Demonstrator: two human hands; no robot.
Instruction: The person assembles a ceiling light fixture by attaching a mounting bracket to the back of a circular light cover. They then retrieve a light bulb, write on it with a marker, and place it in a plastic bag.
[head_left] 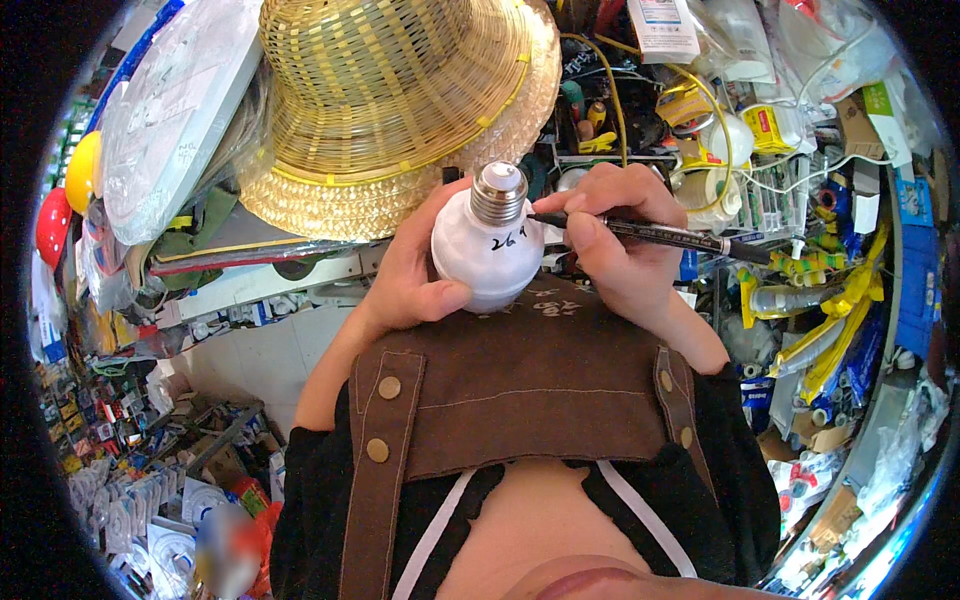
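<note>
A white light bulb [480, 265] with a silver screw base pointing up and away from me is in the middle of the view. My left hand [415, 270] wraps round its left side, the thumb across the near part of the globe. Fresh-looking black handwriting runs over the white surface just below the base. In my right hand [630, 235] a black marker pen [680, 236] is pinched between thumb and fingers. Its tip meets the bulb's right side, close to the base, and its back end points right. Both hands are above my brown apron [540, 400].
Woven straw hats [390, 90] are stacked beyond my left hand. A plastic-wrapped white panel [180, 120] leans farther left, near red and yellow helmets [70, 200]. Crowded tools, cables and packages [740, 140] fill the far right; yellow-and-blue bagged goods [830, 330] hang lower right.
</note>
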